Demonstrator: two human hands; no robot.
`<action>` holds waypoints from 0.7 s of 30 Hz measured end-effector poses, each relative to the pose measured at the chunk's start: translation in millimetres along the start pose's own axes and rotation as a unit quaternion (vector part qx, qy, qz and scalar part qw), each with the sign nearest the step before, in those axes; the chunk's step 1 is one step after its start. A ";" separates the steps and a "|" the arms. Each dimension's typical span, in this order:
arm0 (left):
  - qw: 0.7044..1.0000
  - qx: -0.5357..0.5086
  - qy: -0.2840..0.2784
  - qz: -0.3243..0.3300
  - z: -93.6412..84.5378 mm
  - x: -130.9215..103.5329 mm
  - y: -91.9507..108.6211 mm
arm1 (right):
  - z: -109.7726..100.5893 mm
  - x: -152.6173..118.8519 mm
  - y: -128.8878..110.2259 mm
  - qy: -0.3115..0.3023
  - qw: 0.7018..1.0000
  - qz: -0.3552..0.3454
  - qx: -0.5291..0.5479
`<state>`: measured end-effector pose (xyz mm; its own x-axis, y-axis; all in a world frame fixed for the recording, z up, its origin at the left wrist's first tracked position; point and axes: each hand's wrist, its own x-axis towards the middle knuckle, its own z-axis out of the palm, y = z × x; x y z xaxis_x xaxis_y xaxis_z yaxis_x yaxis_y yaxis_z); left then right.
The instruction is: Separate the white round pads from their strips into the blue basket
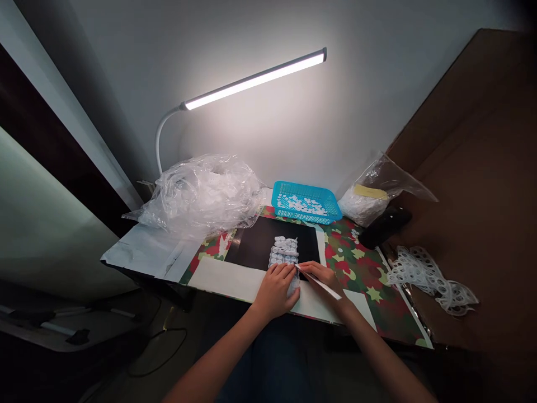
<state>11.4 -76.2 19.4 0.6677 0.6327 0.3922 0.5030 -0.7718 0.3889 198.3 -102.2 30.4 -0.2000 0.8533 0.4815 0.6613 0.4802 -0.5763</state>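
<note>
A whitish sheet with rows of round white discs (284, 256) lies on a black mat (255, 242) near the table's front edge. My left hand (274, 288) rests over its near end, with fingers on top and thumb to the side, gripping it against the table. Between the fingers of my right hand (321, 274) is a slim white stick-like tool (321, 284). Its tip touches or nearly touches the sheet's right edge, beside my left fingertips. The part of the sheet under my left hand is hidden, and the tool's exact kind is unclear.
Behind the mat stands a blue basket (308, 217) holding loose white discs. A large clear plastic bag (205, 196) is at left, a smaller bag (364, 204) at right. Right of the table lie punched white strips (432, 280). A lit lamp (255, 79) hangs above.
</note>
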 end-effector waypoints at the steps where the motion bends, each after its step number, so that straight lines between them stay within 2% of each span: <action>1: 1.000 -0.001 0.001 0.000 0.1 0.2 -0.2 | 0.8 -0.8 1.8 -0.004 1.000 -0.004 -0.006; 10: 1.000 -0.006 0.005 0.001 1.3 0.5 -0.7 | 8.9 9.0 17.0 0.003 0.998 -0.015 -0.057; 15: 1.000 -0.001 0.006 -0.001 1.7 -0.1 -0.3 | 7.2 14.9 7.7 0.014 0.998 -0.006 -0.053; 21: 1.000 -0.002 0.005 0.005 2.4 -1.5 -0.8 | -7.7 4.4 -4.1 0.016 1.000 0.007 -0.017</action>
<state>11.3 -76.7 16.5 0.6668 0.6259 0.4044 0.4945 -0.7777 0.3882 200.3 -102.0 40.0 -0.1675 0.8528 0.4946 0.6879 0.4605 -0.5610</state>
